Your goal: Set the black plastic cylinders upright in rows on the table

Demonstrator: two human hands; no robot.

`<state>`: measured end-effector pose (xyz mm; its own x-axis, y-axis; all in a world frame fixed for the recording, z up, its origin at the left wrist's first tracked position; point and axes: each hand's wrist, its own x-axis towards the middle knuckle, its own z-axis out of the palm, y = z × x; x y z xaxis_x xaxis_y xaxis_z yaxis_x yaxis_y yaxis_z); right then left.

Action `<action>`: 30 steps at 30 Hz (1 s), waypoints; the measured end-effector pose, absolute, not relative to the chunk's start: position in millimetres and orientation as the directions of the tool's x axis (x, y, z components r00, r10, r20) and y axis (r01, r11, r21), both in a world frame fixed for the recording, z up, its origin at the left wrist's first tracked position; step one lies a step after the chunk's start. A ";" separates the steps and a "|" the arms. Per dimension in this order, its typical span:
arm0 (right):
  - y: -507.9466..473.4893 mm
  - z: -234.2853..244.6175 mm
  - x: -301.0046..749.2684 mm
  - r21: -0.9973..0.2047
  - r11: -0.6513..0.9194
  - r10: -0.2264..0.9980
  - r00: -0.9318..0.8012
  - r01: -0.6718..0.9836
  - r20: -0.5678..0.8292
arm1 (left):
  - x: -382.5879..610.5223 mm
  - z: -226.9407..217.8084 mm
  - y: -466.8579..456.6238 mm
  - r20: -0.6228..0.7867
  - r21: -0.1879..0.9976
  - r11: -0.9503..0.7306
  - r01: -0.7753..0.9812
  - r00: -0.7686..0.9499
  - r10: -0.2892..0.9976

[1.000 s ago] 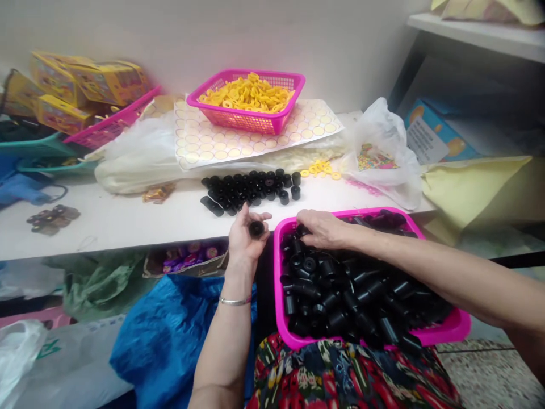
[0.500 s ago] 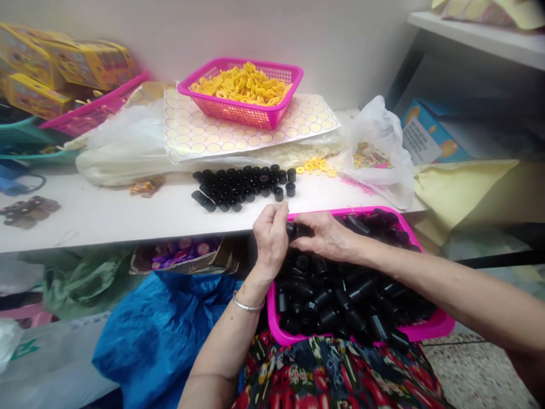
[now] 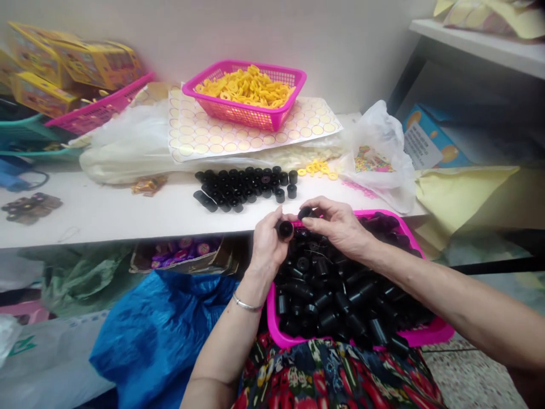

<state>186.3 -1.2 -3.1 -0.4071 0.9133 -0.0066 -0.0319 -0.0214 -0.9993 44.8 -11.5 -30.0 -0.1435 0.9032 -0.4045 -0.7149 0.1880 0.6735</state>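
Wrapped in my left hand (image 3: pixel 269 241) is a black plastic cylinder (image 3: pixel 285 229), its hollow end facing me. Just to its right, my right hand (image 3: pixel 336 224) pinches a second, short black piece (image 3: pixel 305 213) between thumb and fingers. The two pieces are apart. Below both hands, a pink basket (image 3: pixel 279 338) full of loose black cylinders (image 3: pixel 330 315) rests at my lap. On the white table ahead, short black cylinders (image 3: pixel 238 184) stand in close rows.
Behind the rows, a pink basket (image 3: pixel 272 119) of yellow rings (image 3: pixel 251 88) sits on a sticker sheet (image 3: pixel 200 142). Small yellow rings (image 3: pixel 317 167) lie beside a clear plastic bag (image 3: pixel 383 147). A blue bag (image 3: pixel 157 335) hangs below the table edge at left.
My hands, which were together around black pieces, have drawn apart. The right has moved slightly up and right with a short piece; the left has turned its cylinder's open end toward me.
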 end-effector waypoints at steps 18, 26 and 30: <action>-12.3 -12.6 189.2 -0.944 0.313 0.892 -0.376 0.110 0.252 | 62.7 -31.1 -13.5 -0.264 0.756 0.029 -0.654 -0.264 0.927; -7.5 -20.6 184.9 -0.617 0.623 0.775 -0.486 0.480 0.404 | 67.1 -27.3 -21.5 -0.242 0.736 0.081 -0.672 -0.149 0.959; -8.4 -23.7 189.3 -0.490 0.689 0.705 -0.650 0.534 0.284 | 51.8 -26.6 -28.1 -0.289 0.760 0.250 -0.600 0.032 0.957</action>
<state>189.3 -8.4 -23.7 -0.6502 0.7049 0.2835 0.5339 0.6894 -0.4895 51.8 -28.1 -26.6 0.0318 0.9567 -0.2894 -0.6003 0.2498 0.7598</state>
